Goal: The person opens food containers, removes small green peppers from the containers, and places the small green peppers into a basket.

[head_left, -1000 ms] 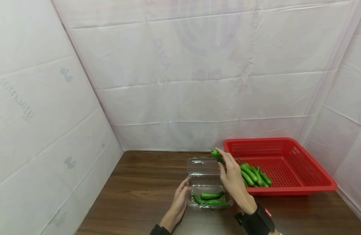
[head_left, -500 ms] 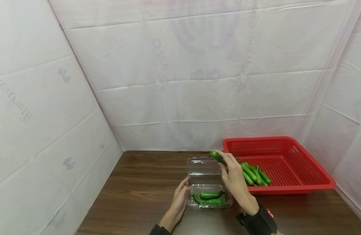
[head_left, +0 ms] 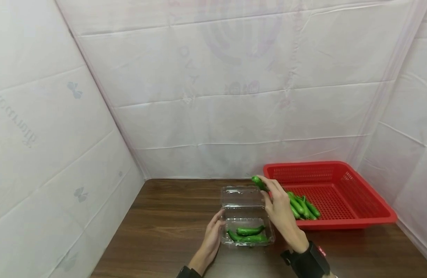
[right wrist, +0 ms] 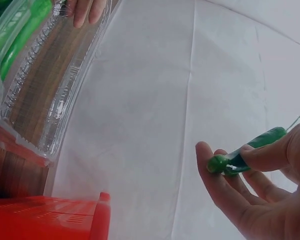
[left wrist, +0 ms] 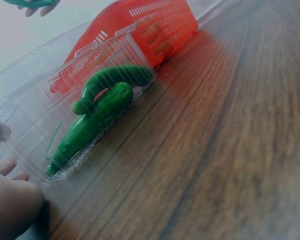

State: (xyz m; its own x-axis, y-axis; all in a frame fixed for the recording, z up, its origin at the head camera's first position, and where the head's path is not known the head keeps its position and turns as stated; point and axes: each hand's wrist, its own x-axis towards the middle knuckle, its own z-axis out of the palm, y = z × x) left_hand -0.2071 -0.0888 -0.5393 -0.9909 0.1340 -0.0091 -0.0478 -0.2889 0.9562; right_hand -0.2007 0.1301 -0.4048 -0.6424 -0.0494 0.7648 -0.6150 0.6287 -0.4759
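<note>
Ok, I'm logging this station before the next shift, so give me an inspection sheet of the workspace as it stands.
Surface: dark wood-grain table, bare where visible.
Job's things: clear clamshell box open, lid laid back; green peppers lie in its tray. More peppers sit in the red basket, right of the box.
Clutter: nothing seen.
Grippers: left hand touches the box's left side, fingers fairly straight; right hand pinches one pepper above the box lid.
Cables: nothing seen; a black wristband with a red mark is on the right wrist.
Surroundings: white sheeting with faint print on three sides.
</note>
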